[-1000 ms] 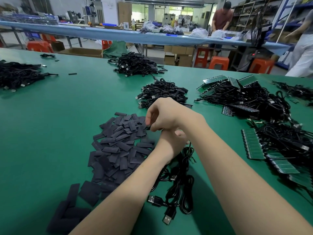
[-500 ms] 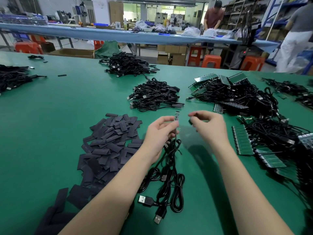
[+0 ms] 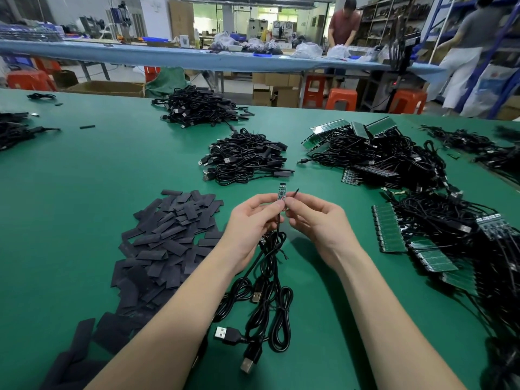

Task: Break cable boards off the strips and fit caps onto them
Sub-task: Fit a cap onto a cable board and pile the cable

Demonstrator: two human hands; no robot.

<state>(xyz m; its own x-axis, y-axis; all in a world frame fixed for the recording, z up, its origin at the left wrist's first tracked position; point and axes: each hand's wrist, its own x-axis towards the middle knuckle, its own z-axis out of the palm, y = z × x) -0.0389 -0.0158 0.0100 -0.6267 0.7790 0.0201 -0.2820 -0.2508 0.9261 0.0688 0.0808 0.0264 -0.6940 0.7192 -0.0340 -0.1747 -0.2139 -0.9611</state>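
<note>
Both hands now meet above the cable bundle [image 3: 267, 291]: the left hand [image 3: 250, 220] pinches the upright cable board [image 3: 282, 191], and the right hand [image 3: 318, 220], back from the cap pile [image 3: 168, 235], pinches a black cap [image 3: 294, 192] beside it, seemingly ready for fitting.

Two hands [image 3: 253, 220], one raised board [image 3: 282, 192], three orange stools [image 3: 342, 99].

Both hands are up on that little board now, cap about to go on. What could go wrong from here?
1. The board is pinched only at its lower end by the left hand; pushing the cap on crooked might bend it or slip it loose.
2. Its cable drops into loose coiled cables below; lifting could drag them along.
</note>
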